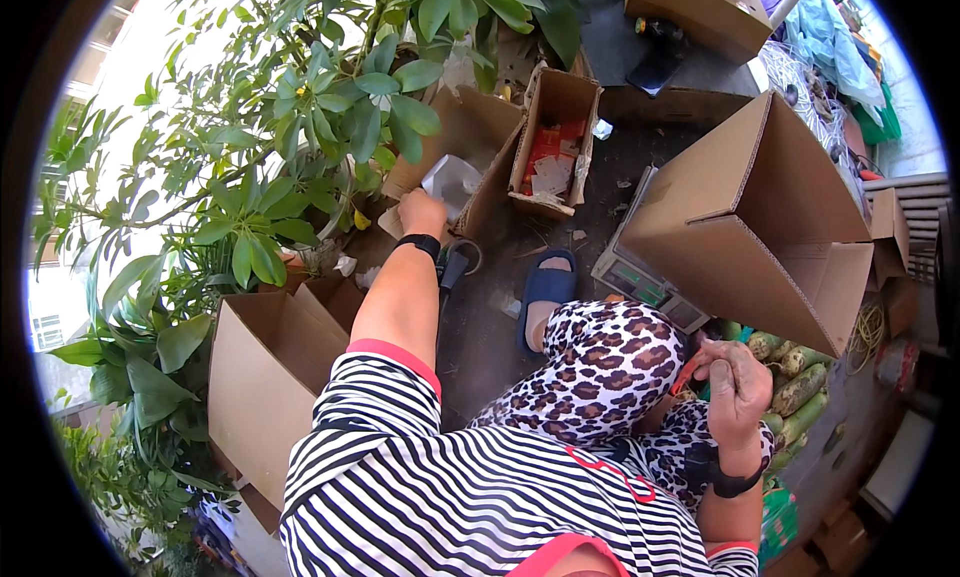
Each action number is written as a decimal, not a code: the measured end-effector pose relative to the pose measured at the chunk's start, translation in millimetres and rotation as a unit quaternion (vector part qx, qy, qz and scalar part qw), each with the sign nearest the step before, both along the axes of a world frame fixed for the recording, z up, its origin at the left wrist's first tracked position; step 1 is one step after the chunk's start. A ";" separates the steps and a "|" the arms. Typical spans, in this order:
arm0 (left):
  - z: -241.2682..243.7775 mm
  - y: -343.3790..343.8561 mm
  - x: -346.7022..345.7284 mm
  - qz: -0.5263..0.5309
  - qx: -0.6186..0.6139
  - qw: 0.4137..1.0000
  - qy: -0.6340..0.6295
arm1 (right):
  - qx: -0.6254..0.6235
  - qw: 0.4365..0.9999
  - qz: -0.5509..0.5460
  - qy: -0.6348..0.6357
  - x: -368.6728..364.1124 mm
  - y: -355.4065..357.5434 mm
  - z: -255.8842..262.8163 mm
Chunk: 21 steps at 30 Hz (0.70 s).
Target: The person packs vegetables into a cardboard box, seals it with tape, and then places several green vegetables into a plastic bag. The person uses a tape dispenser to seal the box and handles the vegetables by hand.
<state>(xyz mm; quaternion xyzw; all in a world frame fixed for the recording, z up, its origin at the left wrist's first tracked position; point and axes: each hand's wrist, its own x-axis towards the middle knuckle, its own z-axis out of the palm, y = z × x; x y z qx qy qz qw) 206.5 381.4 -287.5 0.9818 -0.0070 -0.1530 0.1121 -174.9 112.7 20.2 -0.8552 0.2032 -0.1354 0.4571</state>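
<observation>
My left hand [421, 213] reaches into a low cardboard box [487, 123] beneath the houseplant's leaves. Right by its fingers is a white paper or plastic piece [450, 181]. The fingertips are hidden, so a grip on it is unclear. Raised beside my bent knee, my right hand [739, 385] is closed around a thin orange-red object [686, 370], whose kind I cannot make out. Several green-white radishes [799, 393] lie just beyond that hand. Past the left hand, a narrow carton [555, 138] holds red packets and pale cards.
A large open carton [697, 179] rests on a digital scale [637, 280]. Another open carton [259, 374] stands at left. A black-handled tool [452, 269] lies under my left wrist. Leafy plants [247, 179] crowd the left. A phone [655, 76] lies at the back.
</observation>
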 end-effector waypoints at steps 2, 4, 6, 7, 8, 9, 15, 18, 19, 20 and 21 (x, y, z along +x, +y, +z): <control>20.2 -12.8 4.4 0.083 -0.121 0.989 0.028 | -0.003 1.000 0.007 0.000 8.3 2.2 -0.5; 31.9 -9.6 0.0 0.132 -0.239 0.962 0.009 | -0.004 0.999 0.048 -0.001 23.9 7.3 3.8; 36.5 -1.0 -5.5 0.142 -0.361 0.920 -0.062 | -0.021 0.992 0.124 -0.024 52.9 12.0 13.5; 42.1 0.8 -6.2 0.143 -0.421 0.890 -0.099 | -0.028 0.987 0.152 -0.048 70.0 18.0 14.1; 56.2 -2.2 -10.6 0.151 -0.468 0.867 -0.075 | -0.034 0.983 0.179 -0.019 87.8 23.7 21.2; 67.0 -2.0 -16.4 0.125 -0.485 0.862 -0.074 | -0.037 0.980 0.192 -0.031 110.1 33.9 21.9; 122.5 -4.7 -83.1 0.037 -0.482 0.866 -0.131 | 0.017 0.953 0.209 0.217 230.9 94.0 -32.6; 135.0 -14.4 -114.4 0.003 -0.487 0.858 -0.160 | 0.090 0.963 0.097 0.235 247.0 110.5 -95.6; 137.7 -14.2 -120.5 -0.023 -0.491 0.851 -0.185 | 0.077 0.969 0.060 0.228 245.8 116.1 -103.0; 139.7 -14.5 -125.8 -0.032 -0.488 0.853 -0.183 | 0.098 0.970 0.058 0.213 244.2 118.1 -109.4; 141.3 -13.9 -130.7 -0.038 -0.484 0.855 -0.184 | 0.117 0.972 0.057 0.198 243.1 119.6 -110.3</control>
